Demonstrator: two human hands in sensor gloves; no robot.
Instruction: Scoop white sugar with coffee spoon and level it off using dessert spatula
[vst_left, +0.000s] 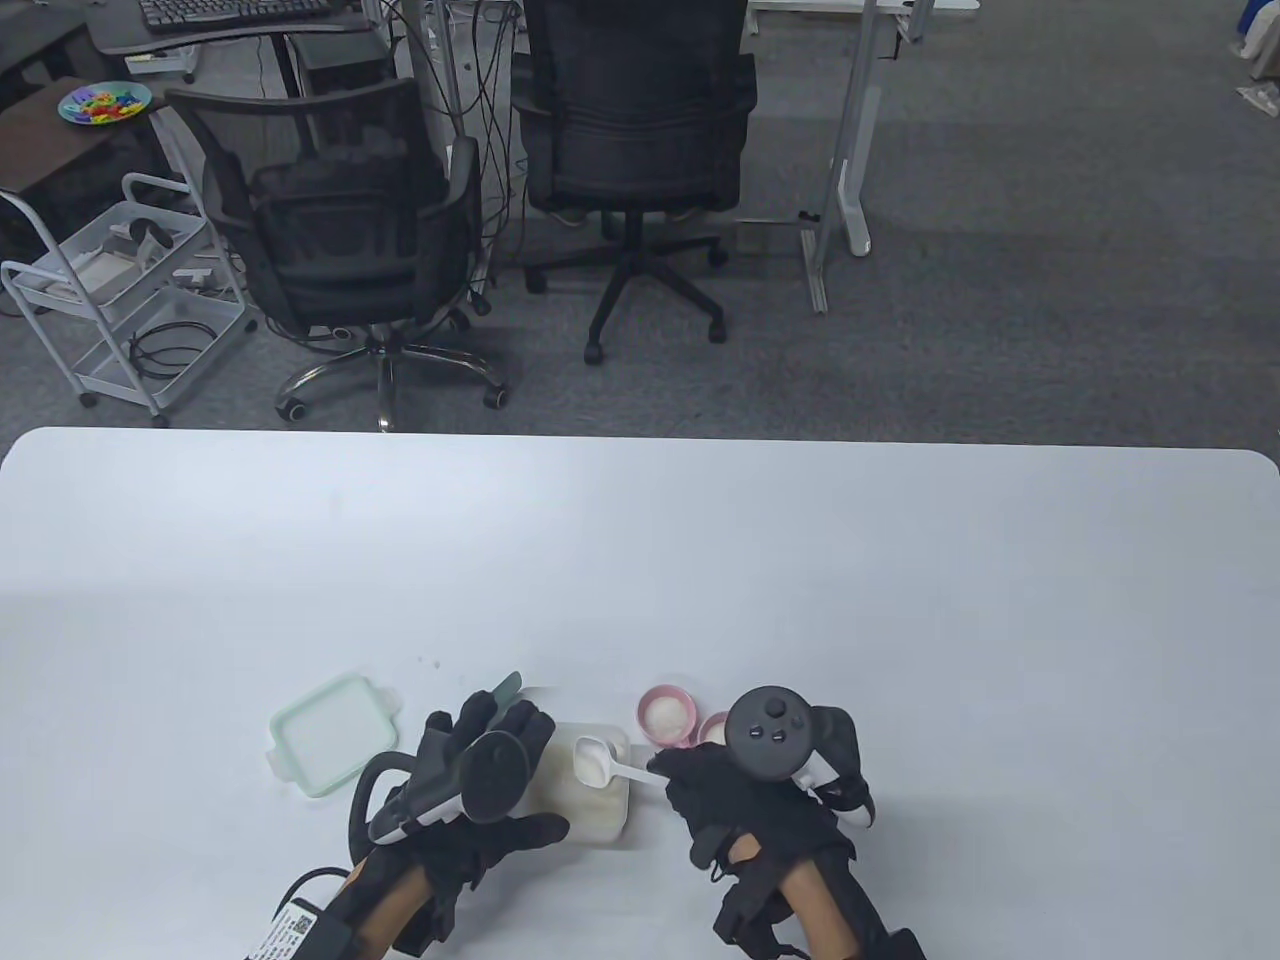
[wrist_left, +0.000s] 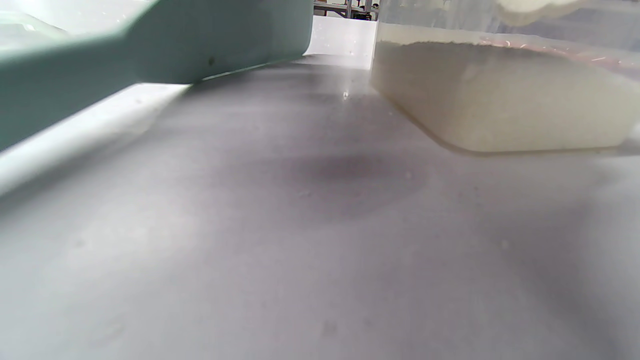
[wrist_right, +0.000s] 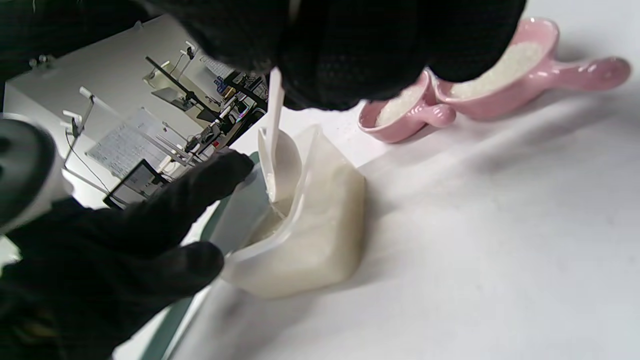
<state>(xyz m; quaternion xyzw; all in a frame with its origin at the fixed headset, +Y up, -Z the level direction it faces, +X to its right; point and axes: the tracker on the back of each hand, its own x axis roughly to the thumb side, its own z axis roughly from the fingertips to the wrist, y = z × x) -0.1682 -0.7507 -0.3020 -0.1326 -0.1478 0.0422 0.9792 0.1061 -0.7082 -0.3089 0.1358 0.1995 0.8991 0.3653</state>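
Note:
A clear tub of white sugar (vst_left: 592, 800) stands near the table's front edge; it also shows in the left wrist view (wrist_left: 500, 100) and the right wrist view (wrist_right: 315, 235). My right hand (vst_left: 682, 775) pinches the handle of a white coffee spoon (vst_left: 598, 760). The spoon's bowl is heaped with sugar and held over the tub. In the right wrist view the spoon (wrist_right: 274, 150) hangs from my fingers (wrist_right: 350, 55). My left hand (vst_left: 490, 745) holds a grey-green dessert spatula (vst_left: 508, 686) at the tub's left side, its blade (wrist_right: 240, 210) beside the spoon.
Two pink handled bowls with sugar (vst_left: 665, 715) (vst_left: 713, 730) stand just behind my right hand, also in the right wrist view (wrist_right: 505, 70) (wrist_right: 407, 112). A pale green lid (vst_left: 332, 733) lies left of the tub, close in the left wrist view (wrist_left: 150, 45).

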